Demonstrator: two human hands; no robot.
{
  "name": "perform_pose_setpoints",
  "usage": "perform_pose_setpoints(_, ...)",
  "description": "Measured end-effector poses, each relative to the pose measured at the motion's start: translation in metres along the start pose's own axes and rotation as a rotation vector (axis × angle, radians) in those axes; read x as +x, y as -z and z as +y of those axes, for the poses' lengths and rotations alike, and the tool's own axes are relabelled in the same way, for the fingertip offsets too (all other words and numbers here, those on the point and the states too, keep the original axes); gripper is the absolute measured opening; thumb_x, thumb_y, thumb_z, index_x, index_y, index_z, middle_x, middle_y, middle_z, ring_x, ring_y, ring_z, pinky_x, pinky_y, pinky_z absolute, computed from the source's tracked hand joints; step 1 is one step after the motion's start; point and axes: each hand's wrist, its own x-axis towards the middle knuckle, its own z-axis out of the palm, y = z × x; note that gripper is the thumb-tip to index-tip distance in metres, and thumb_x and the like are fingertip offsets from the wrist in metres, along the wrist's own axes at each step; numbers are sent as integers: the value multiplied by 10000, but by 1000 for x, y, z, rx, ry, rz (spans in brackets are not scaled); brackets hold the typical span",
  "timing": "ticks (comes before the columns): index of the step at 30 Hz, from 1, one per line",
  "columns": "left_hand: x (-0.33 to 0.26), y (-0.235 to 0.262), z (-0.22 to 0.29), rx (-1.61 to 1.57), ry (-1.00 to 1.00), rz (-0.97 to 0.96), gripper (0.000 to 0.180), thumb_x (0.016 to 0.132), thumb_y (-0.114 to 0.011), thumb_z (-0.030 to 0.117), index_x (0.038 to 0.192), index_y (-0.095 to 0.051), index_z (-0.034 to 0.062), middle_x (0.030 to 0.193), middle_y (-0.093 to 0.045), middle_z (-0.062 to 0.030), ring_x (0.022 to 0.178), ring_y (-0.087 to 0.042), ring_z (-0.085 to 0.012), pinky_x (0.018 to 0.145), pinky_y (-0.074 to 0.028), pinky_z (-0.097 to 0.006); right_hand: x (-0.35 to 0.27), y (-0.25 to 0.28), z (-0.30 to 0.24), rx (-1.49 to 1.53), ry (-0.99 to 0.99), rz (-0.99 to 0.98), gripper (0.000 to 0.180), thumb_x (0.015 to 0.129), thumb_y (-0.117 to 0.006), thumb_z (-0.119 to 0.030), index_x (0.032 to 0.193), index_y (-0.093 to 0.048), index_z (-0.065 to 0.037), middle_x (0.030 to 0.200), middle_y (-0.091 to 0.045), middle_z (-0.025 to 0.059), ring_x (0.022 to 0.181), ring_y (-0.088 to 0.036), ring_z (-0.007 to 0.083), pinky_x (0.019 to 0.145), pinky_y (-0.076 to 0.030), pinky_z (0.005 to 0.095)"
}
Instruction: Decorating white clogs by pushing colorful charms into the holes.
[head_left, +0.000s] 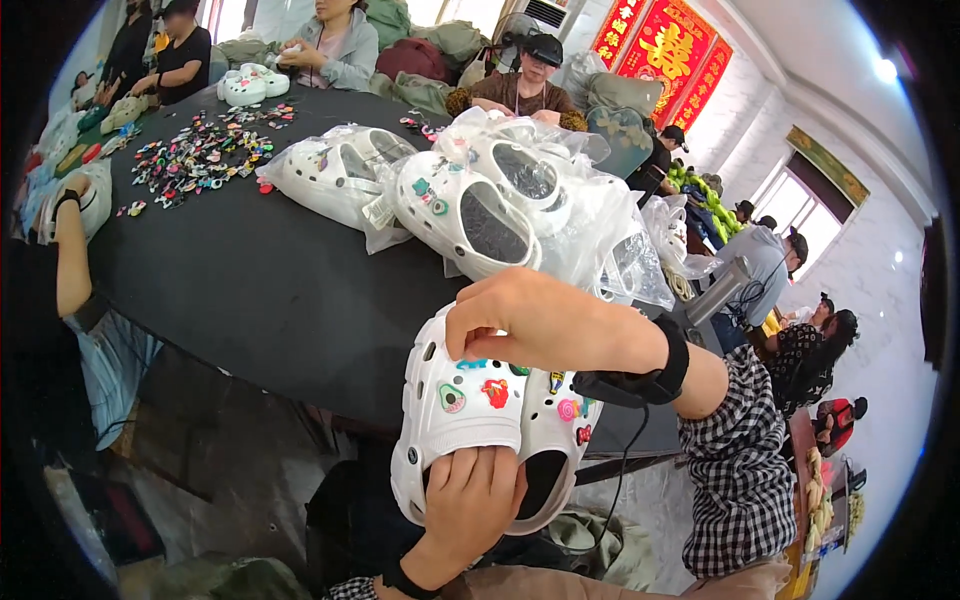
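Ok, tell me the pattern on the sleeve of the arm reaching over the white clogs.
Black-and-white check on the right arm's sleeve, clearest in the head view.

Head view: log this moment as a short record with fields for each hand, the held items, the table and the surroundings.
left hand: left hand grips the pair of white clogs from below, fingers in the openings
right hand: right hand presses on the top of the clogs, by the coloured charms
table: black table with bagged white clogs and a spread of loose charms
surroundings: other people seated around the table
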Motion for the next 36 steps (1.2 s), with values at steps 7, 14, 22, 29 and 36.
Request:
perform_pose_setpoints(7, 4, -2, 0, 15, 8, -21, 289, 821, -716, 208, 1016, -614, 20, 938, -668, -92, 936, -601, -254, 788, -410, -381, -6, -7, -5, -117, -160, 59, 75, 809, -687, -86, 870, -654, -57, 988, -642, 118, 916, -641, 327, 763, -512, 421)
perform_pose_setpoints(14, 0, -4, -1, 14, 4, -26, 309, 820, -715, 206, 1038, -617, 11, 951, -673, -94, 946, -600, -248, 786, -399, -378, 12, 10, 26, -238, -115, -94, 553, 756, -828, -295, 1200, -610, -47, 1248, -556, 125, 1177, -545, 361, 944, -477, 431)
perform_pose_setpoints(22, -8, -6, -1, 2, -5, 14, 332, 819, -719, 216, 1066, -620, 16, 955, -673, -85, 950, -597, -247, 791, -404, -384, 55, 10, 54, -11, -227, -718, 823, 795, -751, -531, 1358, -527, 25, 1254, -622, 230, 1146, -609, 360, 951, -496, 393)
perform_pose_setpoints(29, -8, -7, -6, 8, -36, 30, 302, 838, -693, 217, 1068, -634, 30, 951, -669, -74, 941, -588, -237, 795, -414, -371, 60, 7, 27, -184, -304, -700, 723, 766, -784, -422, 1314, -566, -3, 1217, -640, 209, 1097, -621, 364, 908, -509, 404)
perform_pose_setpoints(36, -5, -8, -4, 18, -45, 28, 314, 831, -690, 210, 1080, -636, 27, 949, -668, -72, 942, -582, -227, 801, -420, -361, 48, -1, 41, -158, -301, -574, 685, 702, -778, -388, 1276, -612, -52, 1080, -689, 165, 973, -677, 332, 808, -522, 426)
